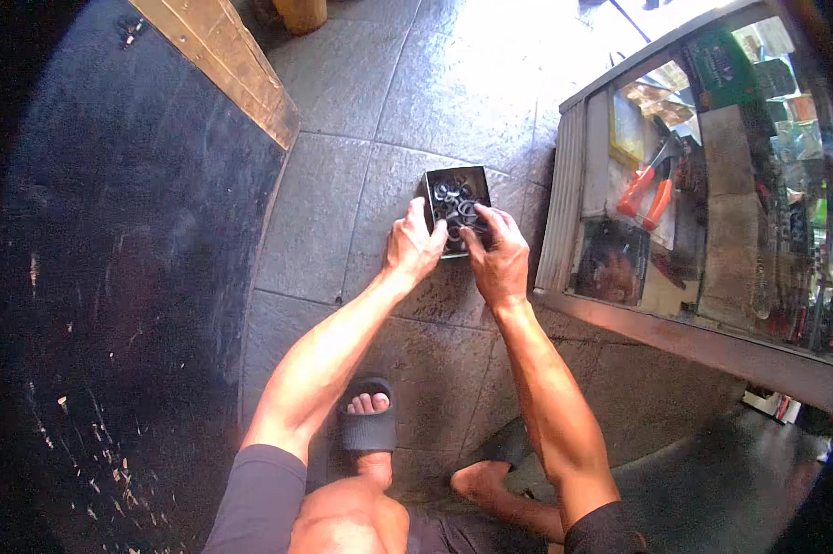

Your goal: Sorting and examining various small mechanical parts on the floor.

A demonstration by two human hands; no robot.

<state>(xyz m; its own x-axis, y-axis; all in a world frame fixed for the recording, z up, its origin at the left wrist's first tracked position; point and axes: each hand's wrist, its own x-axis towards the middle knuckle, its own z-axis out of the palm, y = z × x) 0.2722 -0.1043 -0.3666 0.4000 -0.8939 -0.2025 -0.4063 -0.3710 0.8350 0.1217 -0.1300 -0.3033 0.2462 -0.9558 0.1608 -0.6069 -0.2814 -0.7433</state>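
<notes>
Both hands were at a small dark metal box (461, 189) that stood on the grey tiled floor (361, 111), just in front of the person's feet. Left hand (415, 245) lay at the box's near left edge, fingers curled against its wall, holding it steady. Right hand (498, 258) was at the near right side, its thumb and fingertips reaching over the rim into the box and pinching at the black rubber rings (455, 205) piled inside; whether one ring was actually gripped could not be made out. The box sat open at the top, filled with these rings in a loose heap. To the right of it, close beside the right hand, stood a low glass-fronted display case (564, 185) with a metal frame, and behind its glass lay a pair of pliers (652, 180) with orange handles among other small goods. On the left a broad dark slab (130, 277) edged with a wooden plank (223, 60) ran along the floor. One foot wore a grey slipper (368, 427); the other foot (481, 480) was bare.
</notes>
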